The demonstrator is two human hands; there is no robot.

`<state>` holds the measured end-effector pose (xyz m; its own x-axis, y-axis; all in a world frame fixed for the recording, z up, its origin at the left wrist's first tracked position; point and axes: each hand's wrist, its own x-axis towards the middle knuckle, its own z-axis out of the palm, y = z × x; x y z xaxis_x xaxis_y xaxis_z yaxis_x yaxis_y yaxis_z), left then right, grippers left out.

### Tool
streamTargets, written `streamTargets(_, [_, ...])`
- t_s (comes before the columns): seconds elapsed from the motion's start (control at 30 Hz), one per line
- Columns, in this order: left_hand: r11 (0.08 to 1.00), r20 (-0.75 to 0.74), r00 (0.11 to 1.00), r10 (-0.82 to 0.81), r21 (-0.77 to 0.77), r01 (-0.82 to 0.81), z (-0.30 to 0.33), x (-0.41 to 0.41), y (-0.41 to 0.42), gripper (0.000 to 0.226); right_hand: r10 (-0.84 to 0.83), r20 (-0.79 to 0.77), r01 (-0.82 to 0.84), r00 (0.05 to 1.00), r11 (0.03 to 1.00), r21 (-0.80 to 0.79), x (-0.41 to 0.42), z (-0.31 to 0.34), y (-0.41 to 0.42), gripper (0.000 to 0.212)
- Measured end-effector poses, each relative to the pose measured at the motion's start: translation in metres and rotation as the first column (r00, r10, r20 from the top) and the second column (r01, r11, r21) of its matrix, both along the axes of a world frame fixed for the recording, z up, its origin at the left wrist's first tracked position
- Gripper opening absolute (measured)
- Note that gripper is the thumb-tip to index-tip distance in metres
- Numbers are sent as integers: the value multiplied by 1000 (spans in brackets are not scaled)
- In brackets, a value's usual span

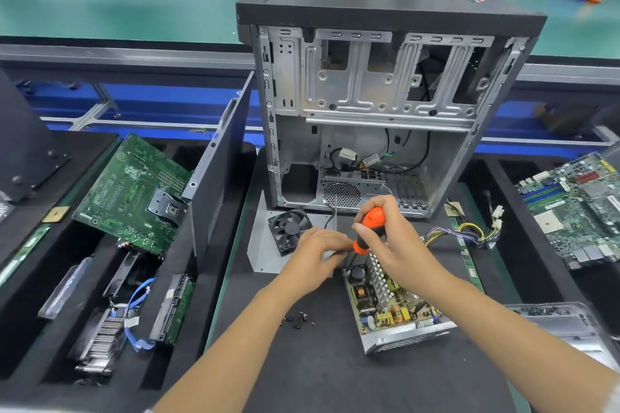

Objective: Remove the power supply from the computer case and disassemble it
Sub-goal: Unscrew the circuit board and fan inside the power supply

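Observation:
The opened power supply (389, 305) lies on the black mat in front of me, its circuit board, heatsink and capacitors exposed. My right hand (396, 238) grips an orange and black screwdriver (369, 228), held upright over the supply's far end. My left hand (318, 255) holds the far left corner of the supply, fingers curled beside the screwdriver shaft. The supply's grey cover plate (265, 245) lies behind with a black fan (290, 228) on it. The stripped computer case (385, 104) stands upright beyond. A bundle of coloured supply cables (466, 231) trails to the right.
Several small black screws (300, 318) are scattered on the mat near my left forearm. A black side panel (218, 184) leans at left beside a green motherboard (134, 194). Another motherboard (577, 204) sits at right, a clear plastic tray (563, 325) near my right arm.

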<state>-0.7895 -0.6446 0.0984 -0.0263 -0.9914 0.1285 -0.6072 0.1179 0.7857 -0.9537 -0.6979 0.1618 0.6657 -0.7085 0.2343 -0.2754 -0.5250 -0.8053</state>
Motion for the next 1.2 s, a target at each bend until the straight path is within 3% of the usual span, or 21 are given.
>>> streamTargets(0.33, [1000,-78,997,16,-1,-16,4,-2,0,12,-18,11,17,1000,1000,7,4,-3,7,20])
streamTargets(0.57, [995,-89,991,102,-12,-103,3,-7,-3,16,-48,10,49,999,998,-36,9,-11,14,29])
streamTargets(0.7, [999,-165,985,44,13,-43,7,-11,-5,22,-122,-124,109,985,988,-105,4,-2,7,17])
streamTargets(0.8, [999,-184,982,41,28,-36,8,-13,-7,13,-251,-400,67,882,904,-421,4,20,-2,26])
streamTargets(0.87, [997,-202,977,64,50,-55,9,-12,-8,14,-402,-554,-23,729,794,-607,12,36,-9,56])
streamTargets(0.9, [996,-201,977,73,74,-60,9,-13,-9,17,-474,-588,-44,656,753,-657,19,43,-10,68])
streamTargets(0.97, [994,-204,977,61,97,-42,8,-14,-9,18,-558,-639,-69,529,722,-688,31,50,-10,74])
streamTargets(1.03, [995,-264,964,20,98,6,7,-14,-8,14,-573,-692,-124,439,724,-678,39,49,-8,55])
streamTargets(1.1, [989,-332,943,2,139,47,9,-11,-8,15,-541,-729,-188,419,734,-653,41,50,-8,20])
streamTargets(1.2, [981,-333,942,-46,162,105,14,-4,-10,27,-515,-755,-183,405,764,-619,43,54,-8,13])
